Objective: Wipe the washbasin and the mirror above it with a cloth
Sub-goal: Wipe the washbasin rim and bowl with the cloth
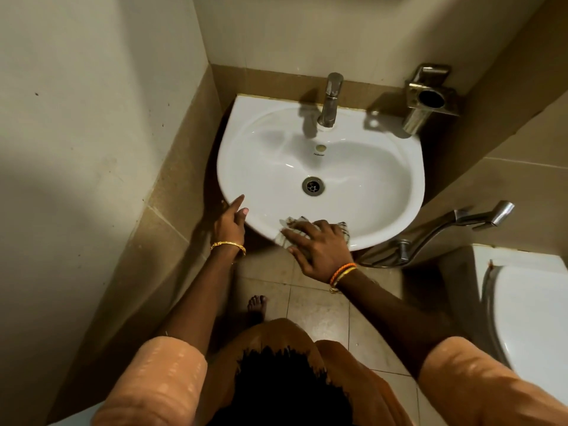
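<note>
The white washbasin [353,167] stands straight ahead of both hands, fixed into a tiled corner; its bowl holds nothing loose, only the metal drain [313,186] in the middle, just beyond the fingertips of both hands, and a small overflow hole further back. A steel tap [329,99] rises from the back rim, well beyond the hands. Further off, ahead and to the right of the right hand, a metal tumbler holder [425,99] is mounted on the wall; its cup opening looks dark and what it holds cannot be told.

The cloth [307,233], pale with a dark check, lies on the near rim of the washbasin, draped partly over its front edge, directly under the right hand [319,250]. That hand is flat, palm down, fingers spread and pressing the cloth to the rim, not clenched around it; the wrist wears orange and yellow threads and the forearm runs back toward the lower right.

The left hand [230,224] is just beside the cloth, to its left, at the basin's near-left edge. It is loosely open and holds nothing, the forefinger stretched out against the rim, a gold bangle [228,245] on the wrist.

A hand-spray hose [455,229] hangs right of the right hand.
</note>
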